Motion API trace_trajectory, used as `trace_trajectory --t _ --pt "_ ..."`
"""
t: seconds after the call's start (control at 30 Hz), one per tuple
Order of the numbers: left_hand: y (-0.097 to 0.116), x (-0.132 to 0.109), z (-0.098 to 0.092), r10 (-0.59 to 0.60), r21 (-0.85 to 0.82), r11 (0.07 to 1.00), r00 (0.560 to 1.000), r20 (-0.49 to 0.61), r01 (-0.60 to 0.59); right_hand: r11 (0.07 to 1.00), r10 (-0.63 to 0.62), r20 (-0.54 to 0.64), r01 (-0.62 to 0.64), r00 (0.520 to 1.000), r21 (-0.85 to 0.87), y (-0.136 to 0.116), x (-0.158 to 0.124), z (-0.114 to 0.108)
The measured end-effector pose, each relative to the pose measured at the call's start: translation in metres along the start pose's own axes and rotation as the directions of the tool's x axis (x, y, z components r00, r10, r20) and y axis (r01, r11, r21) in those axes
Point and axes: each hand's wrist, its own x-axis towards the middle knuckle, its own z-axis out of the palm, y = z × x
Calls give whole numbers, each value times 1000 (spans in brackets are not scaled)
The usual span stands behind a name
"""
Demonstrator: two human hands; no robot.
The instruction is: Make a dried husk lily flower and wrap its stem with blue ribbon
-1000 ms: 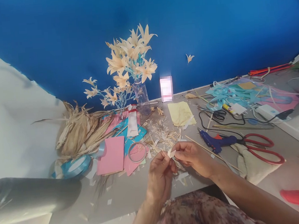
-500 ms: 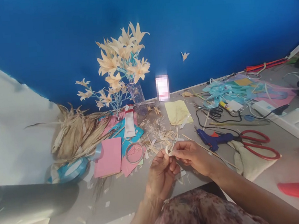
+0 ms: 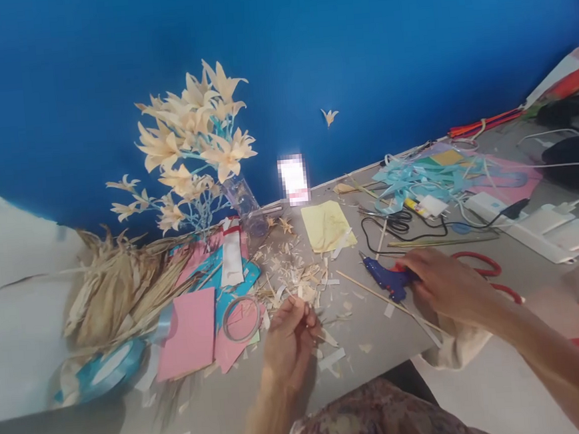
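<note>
My left hand point(image 3: 291, 329) is pinched around a small pale strip point(image 3: 298, 299), likely dried husk, above scattered husk scraps point(image 3: 307, 279). To the right, my right hand point(image 3: 445, 288) has its fingers around the handle of a blue hot glue gun point(image 3: 388, 277), which lies on the table with its nozzle pointing left. Its handle is mostly hidden by the fingers. Red-handled scissors point(image 3: 481, 265) lie behind and partly under that hand, next to a beige cloth point(image 3: 452, 344).
A bottle point(image 3: 246, 207) with pale handmade flowers point(image 3: 192, 124) leans at the back. Dried husks point(image 3: 119, 290), pink paper point(image 3: 188, 332), a tape roll point(image 3: 241, 318) and blue ribbon point(image 3: 111, 366) lie left. A power strip point(image 3: 521, 225), cables and turquoise strips point(image 3: 411, 180) lie right.
My right hand has left the small pale piece and moved right to the glue gun. My left hand keeps its pinch. The view has shifted rightward.
</note>
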Motion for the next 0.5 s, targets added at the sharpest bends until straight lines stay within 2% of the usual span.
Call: trace_trajectory --t 0.1,0.23,0.33,0.5 --pt "3 8 5 24 21 1000 999 -28 -23 986 -38 83 51 996 -161 11 -8 3" --pt "5 19 16 5 27 1000 1000 -4 -5 955 45 58 -25 997 -296 5 -6 10" --pt "5 24 22 -3 35 999 1000 13 3 964 19 36 -9 999 -265 7 -3 11" --pt "2 27 26 -15 37 999 1000 18 14 989 -25 -139 4 990 -146 21 -7 8"
